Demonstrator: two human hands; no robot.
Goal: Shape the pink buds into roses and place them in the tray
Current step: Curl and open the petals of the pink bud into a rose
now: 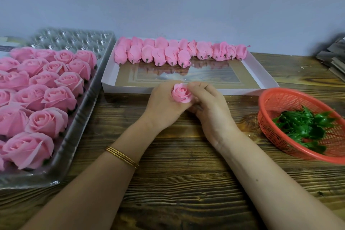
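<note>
Mid-counter, left hand point(162, 105) and right hand point(209, 104) both grip one half-opened pink foam rose point(181, 93).

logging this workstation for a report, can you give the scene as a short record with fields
left hand: holds the pink rose
right hand: fingers pinch its outer petals
clear tray: rows of finished roses, far end unfilled
white box: unshaped pink buds along the far side
red basket: green leaves
surface: wooden table
</note>
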